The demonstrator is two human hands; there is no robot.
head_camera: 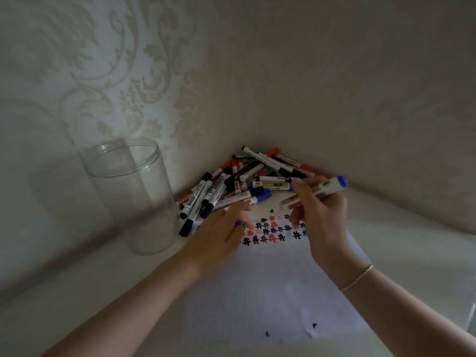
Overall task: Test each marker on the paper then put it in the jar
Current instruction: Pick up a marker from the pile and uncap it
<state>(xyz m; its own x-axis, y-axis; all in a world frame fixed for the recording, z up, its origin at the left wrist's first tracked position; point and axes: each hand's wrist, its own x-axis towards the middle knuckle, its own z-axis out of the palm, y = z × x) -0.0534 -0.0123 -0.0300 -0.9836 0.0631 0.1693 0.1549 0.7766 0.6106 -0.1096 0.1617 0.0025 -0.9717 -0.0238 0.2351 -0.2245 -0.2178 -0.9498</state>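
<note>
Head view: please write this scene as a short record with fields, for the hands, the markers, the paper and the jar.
right hand: grips a blue marker above the paper, blue end up and to the right
left hand: reaches to the edge of the pile; grip unclear
marker pile: black, red and blue markers heaped in the wall corner
paper: white sheet, rows of black, red and blue test marks at its far end
jar: clear, upright, open top, left of the pile, no markers visible inside
right wrist: thin bracelet
</note>
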